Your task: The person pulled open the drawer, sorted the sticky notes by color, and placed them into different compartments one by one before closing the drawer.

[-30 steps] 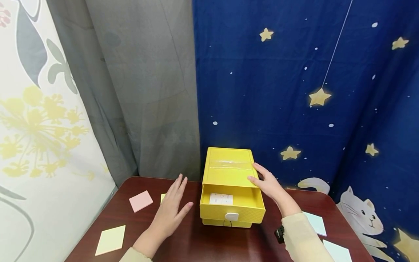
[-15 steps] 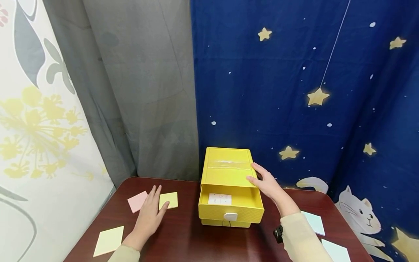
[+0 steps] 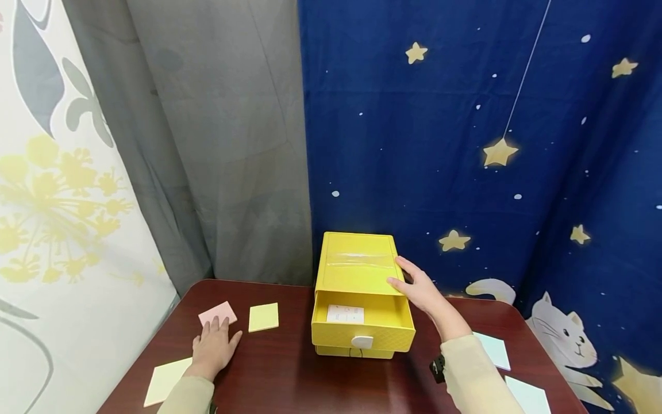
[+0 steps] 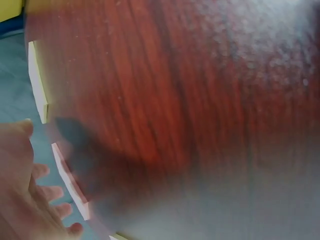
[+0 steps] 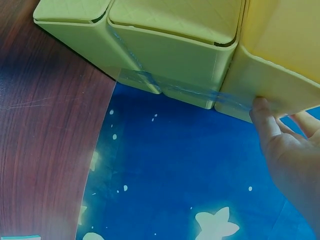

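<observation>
The spread left hand [image 3: 213, 347] is pointing at one rectangular pink pad [image 3: 218, 312]; the splayed right hand [image 3: 425, 292] is touching one diamond-textured yellow box [image 3: 357, 273].

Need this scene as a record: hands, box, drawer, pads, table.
left hand: at pink pad, contact unclear
right hand: touching box, right side
box color: yellow
top drawer: open, printed paper inside
yellow pads: two, left of box
blue pads: two, right of box
table: dark reddish wood
</observation>
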### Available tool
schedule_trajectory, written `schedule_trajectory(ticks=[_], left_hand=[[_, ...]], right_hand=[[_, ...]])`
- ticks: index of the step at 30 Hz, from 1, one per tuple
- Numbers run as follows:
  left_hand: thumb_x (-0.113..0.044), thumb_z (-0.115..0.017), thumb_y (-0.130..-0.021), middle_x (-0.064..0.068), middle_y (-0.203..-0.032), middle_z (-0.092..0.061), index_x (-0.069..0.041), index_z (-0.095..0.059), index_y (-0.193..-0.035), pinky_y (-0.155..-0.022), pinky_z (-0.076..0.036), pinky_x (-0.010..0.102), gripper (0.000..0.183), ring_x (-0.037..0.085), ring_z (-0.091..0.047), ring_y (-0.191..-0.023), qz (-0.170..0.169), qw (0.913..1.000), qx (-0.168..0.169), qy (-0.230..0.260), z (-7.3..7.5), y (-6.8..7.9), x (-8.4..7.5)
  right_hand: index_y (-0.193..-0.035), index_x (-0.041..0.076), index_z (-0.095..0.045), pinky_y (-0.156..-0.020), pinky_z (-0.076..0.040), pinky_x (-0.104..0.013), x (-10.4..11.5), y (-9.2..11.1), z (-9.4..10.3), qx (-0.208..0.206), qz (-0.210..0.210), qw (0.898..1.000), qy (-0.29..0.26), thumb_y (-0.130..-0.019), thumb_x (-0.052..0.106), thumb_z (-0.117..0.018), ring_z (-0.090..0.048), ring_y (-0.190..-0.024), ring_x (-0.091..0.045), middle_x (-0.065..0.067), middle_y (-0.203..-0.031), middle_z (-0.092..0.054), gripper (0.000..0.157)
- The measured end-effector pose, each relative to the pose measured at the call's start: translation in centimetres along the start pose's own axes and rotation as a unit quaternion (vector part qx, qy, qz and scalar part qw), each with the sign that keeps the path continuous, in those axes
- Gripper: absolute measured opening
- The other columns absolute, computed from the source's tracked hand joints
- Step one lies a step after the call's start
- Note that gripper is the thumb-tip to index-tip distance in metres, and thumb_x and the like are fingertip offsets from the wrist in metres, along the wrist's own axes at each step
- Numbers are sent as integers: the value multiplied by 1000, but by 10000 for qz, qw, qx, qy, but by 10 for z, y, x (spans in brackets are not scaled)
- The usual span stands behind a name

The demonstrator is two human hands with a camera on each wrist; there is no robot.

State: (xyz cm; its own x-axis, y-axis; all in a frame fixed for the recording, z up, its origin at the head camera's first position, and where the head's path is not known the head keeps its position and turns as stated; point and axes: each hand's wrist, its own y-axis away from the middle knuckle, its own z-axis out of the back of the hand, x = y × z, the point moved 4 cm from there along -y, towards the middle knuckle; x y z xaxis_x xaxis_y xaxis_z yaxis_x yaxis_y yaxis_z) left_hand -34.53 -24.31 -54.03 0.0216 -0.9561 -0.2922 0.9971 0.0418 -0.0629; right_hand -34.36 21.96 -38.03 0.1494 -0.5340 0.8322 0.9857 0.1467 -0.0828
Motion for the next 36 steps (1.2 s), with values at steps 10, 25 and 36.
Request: schedule_trajectory(ticks=[10, 25, 36], left_hand=[[-36, -52, -94, 33, -134, -39, 9, -42, -134, -91, -33, 68, 62, 51, -35, -122, 89, 9997, 58, -213, 1, 5, 2], [-23, -58, -90, 38, -130, -39, 7, -57, -113, -89, -37, 68, 38, 56, -34, -123, 21, 9981, -618, -48, 2, 5, 9], [-20, -54, -93, 45, -129, -37, 0, -51, -109, -82, -39, 67, 26, 57, -40, -111, 96, 9995, -276, -146, 4, 5, 11]], right_hand=[[-150, 5, -22, -112, -25, -52, 2, -2, 0, 12, 10, 10000, -5, -93, 33, -60, -19, -142, -39, -16, -157, -15, 74], [-150, 5, -21, -112, -26, -52, 2, 0, 1, -4, -64, 10000, 15, -93, 33, -59, -19, -142, -39, -16, -157, -15, 74], [-150, 4, -22, -111, -26, -52, 0, 0, 0, -20, -29, 10000, -4, -93, 33, -59, -19, -142, -39, -16, -157, -15, 74]])
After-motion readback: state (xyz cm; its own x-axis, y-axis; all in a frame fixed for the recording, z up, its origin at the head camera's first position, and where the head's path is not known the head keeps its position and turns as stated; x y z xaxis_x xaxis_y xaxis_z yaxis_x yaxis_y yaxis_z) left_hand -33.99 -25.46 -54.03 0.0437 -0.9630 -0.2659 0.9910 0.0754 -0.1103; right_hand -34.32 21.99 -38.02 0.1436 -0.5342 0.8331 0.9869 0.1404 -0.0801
